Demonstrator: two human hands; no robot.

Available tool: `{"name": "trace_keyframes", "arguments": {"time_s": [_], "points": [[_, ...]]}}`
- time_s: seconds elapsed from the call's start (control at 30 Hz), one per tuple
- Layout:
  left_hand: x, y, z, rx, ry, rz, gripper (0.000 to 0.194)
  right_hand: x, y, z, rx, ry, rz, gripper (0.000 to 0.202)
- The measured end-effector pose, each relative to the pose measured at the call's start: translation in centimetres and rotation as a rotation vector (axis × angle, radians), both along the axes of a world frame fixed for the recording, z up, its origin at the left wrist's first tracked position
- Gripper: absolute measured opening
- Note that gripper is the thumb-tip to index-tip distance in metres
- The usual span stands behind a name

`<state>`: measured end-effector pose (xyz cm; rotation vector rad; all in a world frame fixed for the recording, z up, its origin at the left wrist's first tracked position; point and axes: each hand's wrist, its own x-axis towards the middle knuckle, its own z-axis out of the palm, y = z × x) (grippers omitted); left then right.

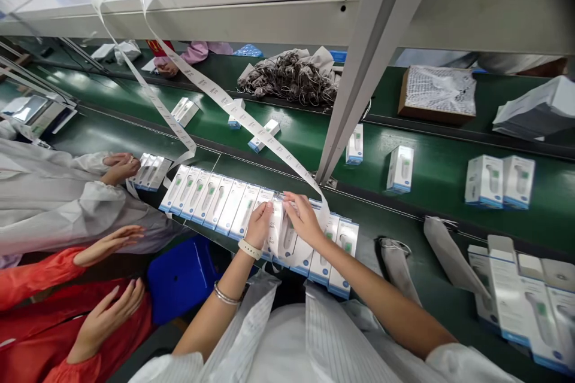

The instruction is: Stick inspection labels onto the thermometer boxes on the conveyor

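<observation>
A row of white and blue boxes (209,196) lies side by side along the near edge of the green bench. Over the row's middle, my left hand (259,224) has its thumb and fingertips pressed together on the printed label strip (273,230). Just to the right, my right hand (305,219) has its fingers bent over the boxes, close to the strip; whether it pinches anything is too small to tell. The long label strip runs down from the upper shelf and loops behind my right hand.
A metal post (359,66) rises just beyond the row. Single boxes (401,169) stand on the green conveyor (431,161). Grey pouches (294,78) are heaped behind it. More boxes (516,299) stand at right. Two people sit at left, beside a blue stool (182,278).
</observation>
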<state>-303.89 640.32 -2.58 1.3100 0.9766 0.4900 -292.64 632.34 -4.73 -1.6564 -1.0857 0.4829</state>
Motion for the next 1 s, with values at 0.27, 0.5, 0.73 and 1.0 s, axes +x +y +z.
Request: {"name": "trace_keyframes", "arguments": {"time_s": [0.27, 0.5, 0.73, 1.0], "points": [[0.1, -1.6, -0.2, 0.257, -0.031, -0.118, 0.023, -2.3, -1.0, -0.2, 0.084, 0.437, -0.090, 0.016], [0.5, -2.2, 0.1, 0.295, 0.014, -0.133, 0.023, -1.7, -2.2, 0.7, -0.006, 0.274, -0.055, 0.020], [1.7, -3.0, 0.2, 0.265, 0.143, -0.102, 0.039, -1.1, -2.9, 0.7, -0.132, 0.069, -0.050, 0.027], [2.6, -3.3, -0.8, 0.262, 0.199, -0.095, 0.025, 0.3, -3.0, 0.0, -0.232, -0.338, -0.127, 0.032]]}}
